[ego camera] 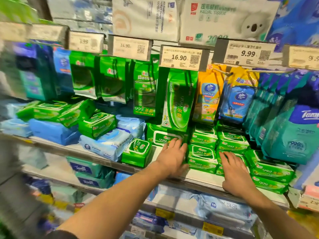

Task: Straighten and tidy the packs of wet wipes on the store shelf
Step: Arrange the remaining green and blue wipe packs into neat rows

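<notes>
Left hand: the left hand lies flat with fingers spread, palm down, against the left side of a stack of green wipe packs and touching a wide green pack behind it; it grips nothing.
Right hand: the right hand is open too, fingers stretched forward, resting on top of the front green packs at the shelf edge; nothing is held.
Wet wipes: the green packs sit in short stacks on the middle shelf, right of centre, several rows deep.
Loose pack: one small green pack stands alone near the shelf edge, just left of the left hand, turned at an angle to the stacks.
Left side of shelf: blue packs and more green packs lie heaped and tilted on each other, well apart from the hands.
Hanging goods: tall green packs hang above the stacks, one dipping down close behind the wide green pack; a yellow pack and a blue pack hang to their right.
Right neighbour: teal packs lean in a row just beside the green stacks, overhanging the rightmost ones.
Price tags: tags reading 16.90 and 9.99 are clipped along the rail above.
Above: large tissue bundles fill the top shelf.
Below: blue packs lie on the lower shelf, partly hidden by both forearms.
Blur: the far left of the view is smeared and unreadable.
</notes>
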{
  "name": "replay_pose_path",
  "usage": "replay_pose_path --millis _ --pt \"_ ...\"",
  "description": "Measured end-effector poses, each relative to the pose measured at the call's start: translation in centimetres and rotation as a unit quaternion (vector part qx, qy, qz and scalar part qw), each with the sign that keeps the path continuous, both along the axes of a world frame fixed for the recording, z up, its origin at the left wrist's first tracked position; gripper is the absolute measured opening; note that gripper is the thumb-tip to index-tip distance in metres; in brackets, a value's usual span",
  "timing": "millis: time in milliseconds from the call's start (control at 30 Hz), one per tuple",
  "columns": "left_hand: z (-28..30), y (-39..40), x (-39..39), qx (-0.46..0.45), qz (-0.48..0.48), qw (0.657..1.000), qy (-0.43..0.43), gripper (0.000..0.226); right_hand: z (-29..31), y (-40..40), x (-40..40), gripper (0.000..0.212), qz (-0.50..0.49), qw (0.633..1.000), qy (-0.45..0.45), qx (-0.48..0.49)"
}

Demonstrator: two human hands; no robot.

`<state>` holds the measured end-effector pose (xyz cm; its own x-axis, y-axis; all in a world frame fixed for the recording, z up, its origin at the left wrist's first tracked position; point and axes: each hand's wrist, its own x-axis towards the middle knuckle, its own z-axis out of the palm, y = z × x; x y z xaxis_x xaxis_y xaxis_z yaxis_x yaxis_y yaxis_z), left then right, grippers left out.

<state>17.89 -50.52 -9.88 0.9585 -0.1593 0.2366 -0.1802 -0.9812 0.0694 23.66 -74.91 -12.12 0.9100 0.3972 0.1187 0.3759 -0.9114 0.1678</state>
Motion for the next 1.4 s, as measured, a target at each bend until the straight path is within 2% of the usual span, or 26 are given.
replay_pose_path --millis 167,267,367,500,600,733,900,1033,1133,1233,1400 --pt "2.0 8.8 -4.0 0.006 0.010 0.994 -0.113 0.053 0.4 1.6 -0.5 0.104 -0.083 0.996 0.010 -0.011" --pt "2.6 14.4 -6.2 -0.018 0.066 0.990 -0.125 0.047 0.3 4.5 -1.7 0.103 -0.116 0.993 -0.009 0.027" --pt "2.8 19.8 -7.8 -0.033 0.077 0.987 -0.137 0.043 -0.9 8.1 -3.0 0.097 -0.130 0.990 0.018 0.050" --pt "3.4 25.3 -9.2 -0.061 0.040 0.980 -0.187 0.034 -1.5 13.8 -5.5 0.091 -0.118 0.990 0.012 0.074" --pt "4.0 28.0 -10.6 -0.074 0.020 0.975 -0.208 0.031 0.8 18.4 -8.0 0.091 -0.108 0.991 -0.007 0.073" --pt "4.6 32.0 -13.0 -0.084 0.049 0.975 -0.200 0.037 4.3 24.3 -10.3 0.076 -0.024 0.991 0.030 0.130" --pt "6.3 39.9 -15.8 -0.017 0.131 0.980 -0.146 0.041 9.2 33.4 -12.6 0.063 0.167 0.958 0.023 0.230" --pt "8.0 46.1 -14.9 0.039 0.176 0.983 -0.047 0.063 12.1 41.4 -13.0 0.070 0.294 0.939 -0.022 0.176" --pt "8.7 48.0 -13.5 0.055 0.156 0.986 0.031 0.075 13.6 46.8 -12.5 0.079 0.292 0.951 -0.014 0.098" --pt "8.9 48.1 -12.4 0.052 0.148 0.985 0.069 0.077 13.8 50.5 -12.1 0.088 0.262 0.965 0.005 0.012" --pt "8.8 48.5 -11.0 0.022 0.158 0.980 0.119 0.099 13.2 53.7 -10.8 0.103 0.176 0.982 0.047 -0.043"
